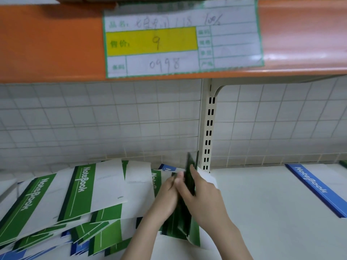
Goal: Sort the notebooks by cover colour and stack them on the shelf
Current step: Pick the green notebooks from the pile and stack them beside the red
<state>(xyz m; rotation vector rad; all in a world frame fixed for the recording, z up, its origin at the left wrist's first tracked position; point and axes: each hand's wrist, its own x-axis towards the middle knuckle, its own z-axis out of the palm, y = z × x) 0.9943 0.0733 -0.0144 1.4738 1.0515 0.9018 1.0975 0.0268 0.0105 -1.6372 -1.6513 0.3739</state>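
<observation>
Both hands, left hand (167, 192) and right hand (202, 196), clamp the green notebooks (185, 218) upright; I'd tap edges flush on the shelf (262, 212) first.

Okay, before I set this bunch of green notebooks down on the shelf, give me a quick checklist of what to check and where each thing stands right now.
1. Grip: left hand and right hand both hold the green bundle upright on edge: ok.
2. Bundle all one colour: only green edges show; inner covers hidden: cannot tell.
3. Edges squared: bottom corners splay unevenly: not ok.
4. Landing spot: bare white shelf right of the hands: ok.
5. Kept apart from other colour: blue notebook lies far right, away from the hands: ok.
6. Loose pile on the left sorted: blue covers peek out under the green: not ok.
</observation>
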